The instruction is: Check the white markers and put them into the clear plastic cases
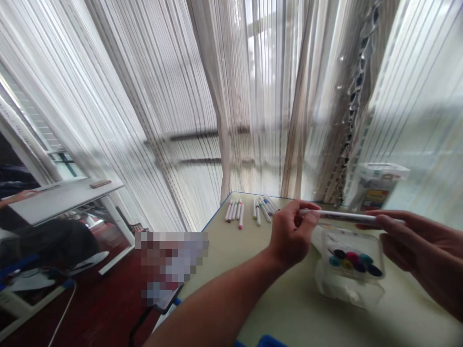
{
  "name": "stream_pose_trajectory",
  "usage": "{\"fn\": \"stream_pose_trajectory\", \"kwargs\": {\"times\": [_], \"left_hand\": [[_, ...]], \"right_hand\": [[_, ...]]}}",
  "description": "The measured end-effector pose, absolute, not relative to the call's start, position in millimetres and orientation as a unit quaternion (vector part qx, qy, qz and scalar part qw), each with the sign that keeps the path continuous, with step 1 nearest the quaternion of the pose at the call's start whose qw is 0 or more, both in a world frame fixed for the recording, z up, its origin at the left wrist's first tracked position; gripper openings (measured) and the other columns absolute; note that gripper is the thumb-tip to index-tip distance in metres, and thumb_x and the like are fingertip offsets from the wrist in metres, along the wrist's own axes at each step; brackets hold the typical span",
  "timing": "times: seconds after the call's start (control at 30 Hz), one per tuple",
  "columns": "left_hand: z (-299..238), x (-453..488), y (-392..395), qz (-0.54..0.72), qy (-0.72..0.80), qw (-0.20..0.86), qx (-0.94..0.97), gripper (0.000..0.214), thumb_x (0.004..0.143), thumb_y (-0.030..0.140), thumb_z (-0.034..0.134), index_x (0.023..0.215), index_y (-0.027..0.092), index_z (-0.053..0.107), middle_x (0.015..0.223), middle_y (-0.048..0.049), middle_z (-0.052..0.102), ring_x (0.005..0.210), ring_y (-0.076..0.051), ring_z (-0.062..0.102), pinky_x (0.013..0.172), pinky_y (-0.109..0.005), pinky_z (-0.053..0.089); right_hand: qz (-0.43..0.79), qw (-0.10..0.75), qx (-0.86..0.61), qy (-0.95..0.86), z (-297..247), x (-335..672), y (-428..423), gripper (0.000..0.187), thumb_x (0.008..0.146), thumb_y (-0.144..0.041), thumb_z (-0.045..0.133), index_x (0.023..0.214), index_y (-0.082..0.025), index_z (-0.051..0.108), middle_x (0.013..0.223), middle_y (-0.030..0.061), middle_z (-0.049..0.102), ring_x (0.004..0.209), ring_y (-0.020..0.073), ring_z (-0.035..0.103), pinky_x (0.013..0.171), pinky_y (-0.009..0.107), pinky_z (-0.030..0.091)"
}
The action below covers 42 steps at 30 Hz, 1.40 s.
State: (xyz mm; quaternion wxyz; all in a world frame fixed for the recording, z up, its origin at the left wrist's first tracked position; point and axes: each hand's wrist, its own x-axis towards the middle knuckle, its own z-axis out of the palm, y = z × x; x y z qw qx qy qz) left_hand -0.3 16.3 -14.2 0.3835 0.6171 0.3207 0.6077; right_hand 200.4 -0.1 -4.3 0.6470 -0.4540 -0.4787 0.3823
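Observation:
A white marker pen (347, 216) is held level between both hands above the table. My left hand (292, 233) pinches its left end, and my right hand (415, 236) grips the other end between thumb and fingers. Just below the pen stands a clear plastic box (327, 284) with several marker pens (356, 260) inside, their coloured ends facing me. Beyond my left hand, one group of white marker pens (235, 212) lies on the table at the far left corner. A second group of white markers (262, 207) lies beside it, partly hidden by my left hand.
The pale yellow table (220, 255) has a blue edge. At its back right stands a clear container (379, 185), against striped curtains (253, 96). To the left are a white desk (68, 197) with a person's hand on it and a red floor (97, 313). A blue object (269, 341) shows at the bottom.

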Motion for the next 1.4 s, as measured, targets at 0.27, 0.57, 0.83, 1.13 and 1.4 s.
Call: {"fn": "stream_pose_trajectory", "kwargs": {"times": [0.27,0.57,0.83,1.13,1.4], "left_hand": [[-13.6,0.8,18.0,0.616,0.31,0.434,0.58,0.033,0.093,0.044,0.055,0.102,0.014,0.067,0.071,-0.0024,0.061,0.048,-0.007,0.04,0.044,-0.019,0.031],[-15.2,1.9,19.8,0.624,0.3,0.428,0.581,0.035,0.097,0.043,0.048,0.103,0.014,0.066,0.07,-0.0022,0.061,0.048,-0.007,0.039,0.043,-0.019,0.031],[-13.3,1.6,20.2,0.61,0.322,0.379,0.617,0.029,0.091,0.041,0.061,0.1,0.014,0.066,0.072,-0.0028,0.061,0.056,-0.009,0.052,0.047,-0.018,0.036],[-13.1,0.9,19.4,0.614,0.314,0.395,0.607,0.028,0.091,0.04,0.059,0.099,0.014,0.067,0.072,-0.0028,0.062,0.055,-0.009,0.052,0.048,-0.019,0.038],[-12.1,3.0,20.5,0.643,0.277,0.451,0.553,0.031,0.094,0.04,0.049,0.097,0.014,0.066,0.067,-0.0001,0.059,0.045,-0.006,0.036,0.04,-0.019,0.027]], "right_hand": [[0.444,0.653,-0.429,-0.439,5.8,193.8,-6.0,0.041,0.06,-0.047,0.089,0.089,-0.02,0.08,0.079,0.0079,0.07,0.048,0.009,0.043,0.035,0.021,0.03],[0.466,0.662,-0.422,-0.409,6.6,195.7,-3.5,0.027,0.069,-0.041,0.082,0.09,-0.024,0.08,0.08,0.0094,0.071,0.049,0.0112,0.044,0.034,0.023,0.03],[0.452,0.66,-0.433,-0.415,7.9,196.6,-3.3,0.027,0.069,-0.046,0.082,0.086,-0.025,0.081,0.067,0.0099,0.067,0.047,0.0124,0.041,0.034,0.024,0.03],[0.459,0.661,-0.425,-0.415,8.0,197.1,-4.6,0.022,0.069,-0.042,0.084,0.083,-0.026,0.081,0.077,0.0103,0.072,0.047,0.0105,0.041,0.034,0.024,0.031],[0.436,0.673,-0.4,-0.444,9.3,192.8,-5.3,0.03,0.072,-0.041,0.083,0.09,-0.017,0.078,0.075,0.0067,0.072,0.044,0.0062,0.041,0.036,0.021,0.029]]}}
